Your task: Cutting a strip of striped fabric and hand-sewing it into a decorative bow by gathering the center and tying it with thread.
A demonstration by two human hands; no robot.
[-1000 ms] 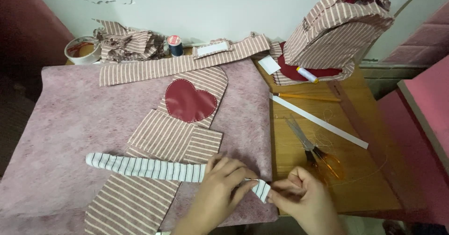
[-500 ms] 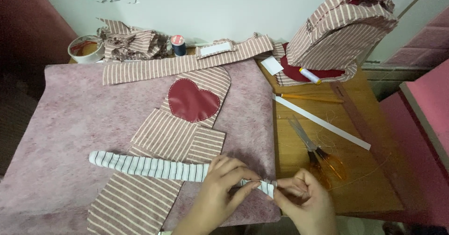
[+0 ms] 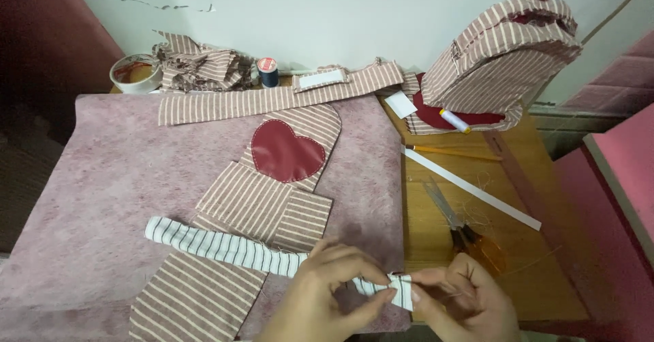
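Striped strip [image 3: 225, 246] (near end pinched) trails leftward from left hand [image 3: 327, 294], right hand [image 3: 456, 301].

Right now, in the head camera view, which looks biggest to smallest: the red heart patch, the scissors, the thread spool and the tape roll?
1. red heart patch
2. scissors, long but thin, and nearer the camera, so this rank is unsure
3. tape roll
4. thread spool

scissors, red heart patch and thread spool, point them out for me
scissors [image 3: 455, 225], head view, on the blades near the pivot
red heart patch [image 3: 285, 154], head view, middle of the heart
thread spool [image 3: 268, 73], head view, on its dark side
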